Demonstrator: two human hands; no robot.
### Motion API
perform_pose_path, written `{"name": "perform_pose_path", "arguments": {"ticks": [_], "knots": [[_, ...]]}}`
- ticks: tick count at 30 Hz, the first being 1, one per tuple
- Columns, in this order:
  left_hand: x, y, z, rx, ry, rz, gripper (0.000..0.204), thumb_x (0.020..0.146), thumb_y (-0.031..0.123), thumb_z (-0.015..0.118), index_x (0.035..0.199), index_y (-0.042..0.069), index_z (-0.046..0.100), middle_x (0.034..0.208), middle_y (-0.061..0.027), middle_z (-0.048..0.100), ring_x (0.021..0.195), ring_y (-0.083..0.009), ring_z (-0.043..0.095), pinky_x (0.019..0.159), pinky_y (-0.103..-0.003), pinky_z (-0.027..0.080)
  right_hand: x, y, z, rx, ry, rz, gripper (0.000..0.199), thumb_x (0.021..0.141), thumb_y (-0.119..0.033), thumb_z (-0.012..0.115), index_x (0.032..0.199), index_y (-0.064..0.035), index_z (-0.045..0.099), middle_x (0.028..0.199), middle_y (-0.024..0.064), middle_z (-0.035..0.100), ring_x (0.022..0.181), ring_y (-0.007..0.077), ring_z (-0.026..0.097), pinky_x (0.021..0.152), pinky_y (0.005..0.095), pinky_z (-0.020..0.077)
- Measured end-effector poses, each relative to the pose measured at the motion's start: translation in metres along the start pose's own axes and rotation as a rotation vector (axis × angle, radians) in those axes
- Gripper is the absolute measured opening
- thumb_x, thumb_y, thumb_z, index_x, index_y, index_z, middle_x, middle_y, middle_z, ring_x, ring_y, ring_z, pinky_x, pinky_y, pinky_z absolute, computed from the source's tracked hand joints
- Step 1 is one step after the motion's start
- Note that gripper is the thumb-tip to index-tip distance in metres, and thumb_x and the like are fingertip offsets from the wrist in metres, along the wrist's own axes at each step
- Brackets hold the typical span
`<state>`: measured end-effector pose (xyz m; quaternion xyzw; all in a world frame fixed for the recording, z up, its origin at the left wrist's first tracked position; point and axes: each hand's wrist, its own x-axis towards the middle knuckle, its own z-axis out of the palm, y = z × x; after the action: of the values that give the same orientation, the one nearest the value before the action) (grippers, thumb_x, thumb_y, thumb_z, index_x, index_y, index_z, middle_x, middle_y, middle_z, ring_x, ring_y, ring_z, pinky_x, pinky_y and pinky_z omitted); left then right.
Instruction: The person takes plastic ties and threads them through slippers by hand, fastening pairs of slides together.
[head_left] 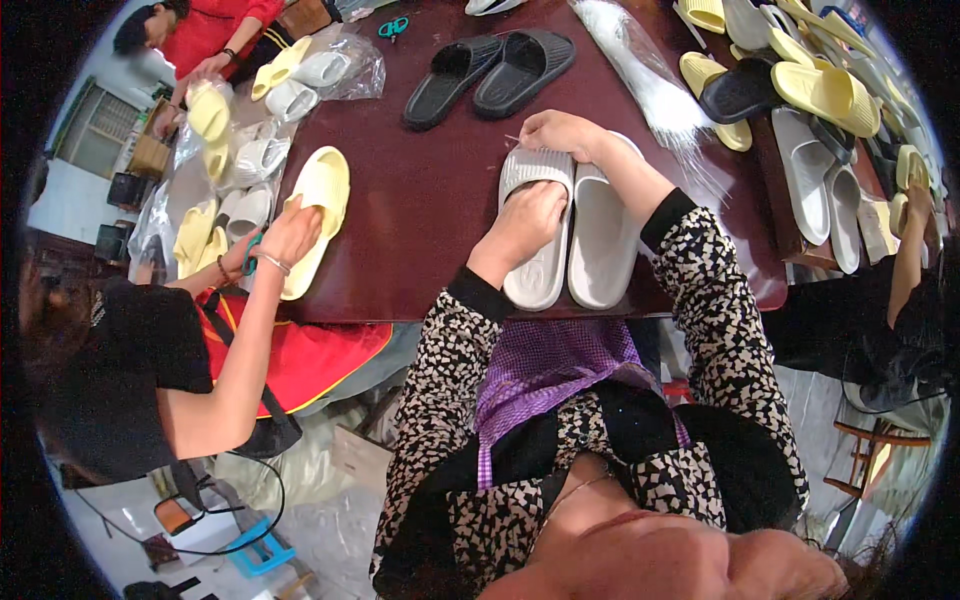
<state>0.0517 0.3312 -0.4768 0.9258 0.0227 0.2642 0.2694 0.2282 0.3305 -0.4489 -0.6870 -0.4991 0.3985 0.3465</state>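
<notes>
A pair of light grey slippers lies side by side in front of me: the left slipper (pixel 537 275) and the right slipper (pixel 600 250). My left hand (pixel 528 222) reaches into the left slipper from the heel side, its fingertips hidden under the ribbed strap. At the toe end, my right hand (pixel 563 137) is closed in a pinch at the strap's far edge. A thin pale strand (pixel 511 137) sticks out by its fingertips. To the right lies a bundle of long white strands (pixel 650 85) in clear plastic.
The dark red table (pixel 410 235) bears black slippers (pixel 520 75), teal-handled scissors (pixel 394 28) and bagged slippers (pixel 262 158). Yellow, grey and black slippers (pixel 820 95) pile up at right. A co-worker's hand (pixel 292 232) touches a yellow slipper (pixel 325 190) at left; others stand around.
</notes>
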Motion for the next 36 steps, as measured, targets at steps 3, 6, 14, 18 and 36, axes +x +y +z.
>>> {"name": "perform_pose_path", "arguments": {"ticks": [3,6,14,18,36], "knots": [[0.001,-0.004,-0.001,-0.005,0.011,0.007,0.01,0.085,0.01,0.045,0.085,0.001,0.05,0.08,-0.0191,0.055,0.078,-0.0366,0.054,0.068,-0.044,0.043,0.0,0.002,0.0,0.226,0.028,-0.008,0.018,0.074,-0.014,0.061,0.087,-0.0013,0.064,0.084,0.0075,0.062,0.082,0.0173,0.054,0.076,0.0302,0.0433],[0.0,-0.007,-0.001,-0.003,0.013,0.003,0.01,0.085,0.01,0.045,0.086,0.001,0.05,0.08,-0.0193,0.055,0.078,-0.0367,0.054,0.069,-0.044,0.043,-0.001,-0.002,0.0,0.25,0.039,-0.001,0.012,0.077,-0.013,0.061,0.084,-0.0027,0.061,0.079,0.0041,0.06,0.075,0.013,0.054,0.068,0.0265,0.0436],[0.006,-0.004,-0.005,-0.035,0.012,-0.014,0.013,0.086,0.009,0.045,0.089,-0.001,0.053,0.083,-0.0211,0.056,0.081,-0.0379,0.054,0.072,-0.043,0.043,0.001,0.002,-0.005,0.429,0.229,-0.114,0.008,0.076,-0.005,0.059,0.081,0.0008,0.061,0.072,0.0081,0.062,0.064,0.0162,0.059,0.061,0.0282,0.0488],[0.001,-0.003,-0.013,-0.055,0.047,0.038,0.013,0.085,0.006,0.046,0.092,-0.002,0.054,0.086,-0.0192,0.058,0.083,-0.0366,0.056,0.074,-0.042,0.045,0.006,0.003,-0.006,0.468,0.378,-0.207,0.003,0.076,-0.002,0.058,0.076,0.0002,0.059,0.07,0.0076,0.061,0.064,0.0156,0.059,0.057,0.028,0.0473],[0.093,-0.035,-0.089,-0.77,0.12,-0.448,0.02,0.084,0.001,0.052,0.102,-0.001,0.058,0.088,-0.0047,0.062,0.071,-0.0079,0.056,0.061,-0.02,0.046,-0.037,-0.061,-0.004,0.06,0.727,-0.632,0.004,0.078,-0.003,0.057,0.081,0.0002,0.055,0.075,0.0147,0.06,0.069,0.026,0.06,0.063,0.0318,0.0476]]}}
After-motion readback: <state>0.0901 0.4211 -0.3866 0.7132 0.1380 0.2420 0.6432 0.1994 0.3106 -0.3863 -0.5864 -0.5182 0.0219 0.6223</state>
